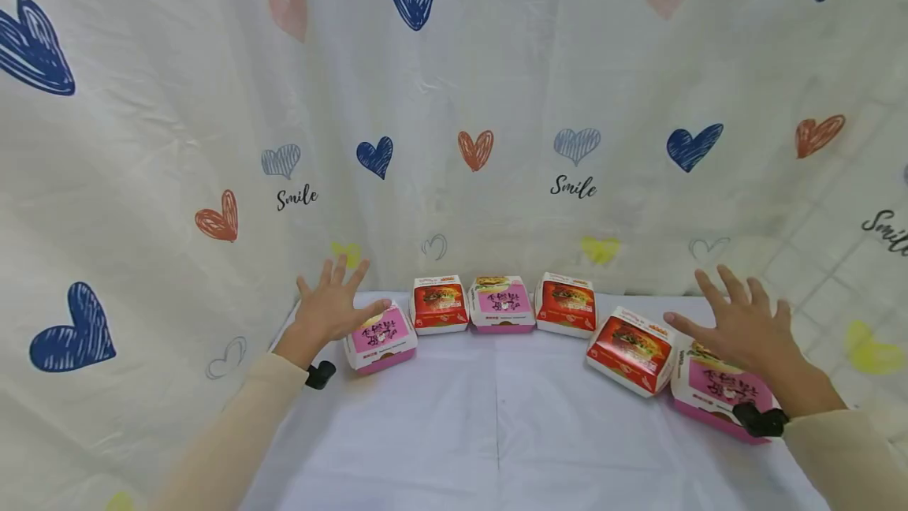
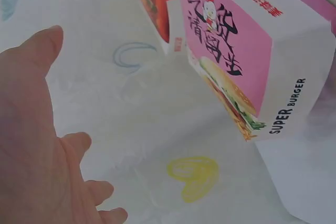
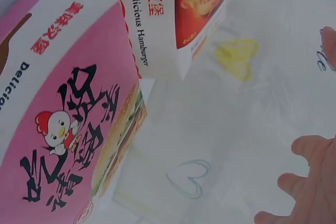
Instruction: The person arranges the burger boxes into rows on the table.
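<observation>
Several burger boxes stand in an arc on the white table. My left hand, fingers spread, hovers above and beside the leftmost pink burger box; the left wrist view shows that hand apart from the box. At the right, my right hand is held with spread fingers over the rightmost pink burger box, partly covering it in the head view. Beside that box is a tilted red burger box. Neither hand holds anything.
Between the hands, a red burger box, a pink burger box and another red burger box line the table's back edge. Behind them hangs a white curtain printed with hearts. A white cloth covers the table.
</observation>
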Available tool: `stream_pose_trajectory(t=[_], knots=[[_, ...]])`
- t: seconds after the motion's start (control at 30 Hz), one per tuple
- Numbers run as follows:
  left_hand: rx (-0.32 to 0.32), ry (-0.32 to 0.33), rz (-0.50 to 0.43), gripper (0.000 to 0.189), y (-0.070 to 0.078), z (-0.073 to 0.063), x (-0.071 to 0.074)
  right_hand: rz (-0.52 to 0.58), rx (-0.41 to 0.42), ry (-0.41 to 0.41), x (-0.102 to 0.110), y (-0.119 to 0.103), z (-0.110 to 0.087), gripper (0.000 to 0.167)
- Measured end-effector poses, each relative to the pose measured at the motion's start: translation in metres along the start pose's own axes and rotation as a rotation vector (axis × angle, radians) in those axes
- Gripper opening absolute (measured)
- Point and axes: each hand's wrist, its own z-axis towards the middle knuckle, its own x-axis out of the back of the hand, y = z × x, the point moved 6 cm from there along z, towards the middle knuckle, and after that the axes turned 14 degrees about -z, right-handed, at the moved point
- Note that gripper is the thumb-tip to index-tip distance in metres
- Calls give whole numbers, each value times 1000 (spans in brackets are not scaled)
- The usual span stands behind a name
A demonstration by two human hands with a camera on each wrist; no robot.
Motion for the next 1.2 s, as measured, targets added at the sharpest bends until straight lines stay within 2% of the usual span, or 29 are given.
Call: stream_pose_trajectory(t=[0.17, 0.33, 0.4, 0.53, 0.63, 0.77, 0.9, 1.0, 1.13, 1.2], knots=[[-38, 5, -45, 97, 9, -17, 3, -26, 29, 18, 5, -19, -8, 110], [-73, 40, -57, 89, 17, -40, 5, -33, 80, 69, 10, -51, -17, 98], [-95, 64, -63, 84, 20, -49, 5, 2, 109, 80, 12, -67, -22, 88], [-133, 118, -111, 70, 24, -64, 1, 130, 167, 50, 17, -104, -30, 67], [-124, 139, -184, 62, 23, -71, -1, 220, 206, 24, 20, -135, -34, 56], [-108, 191, -320, 52, 20, -74, 0, 340, 257, -4, 20, -178, -34, 48], [-111, 286, -458, 36, 12, -72, -1, 504, 332, -43, 13, -223, -31, 37], [-100, 352, -539, 28, 3, -68, -7, 641, 401, -105, 4, -257, -28, 32], [-30, 394, -626, 22, -12, -62, -17, 812, 454, -184, -11, -298, -21, 26], [14, 399, -652, 20, -18, -60, -22, 885, 440, -220, -21, -315, -16, 25]])
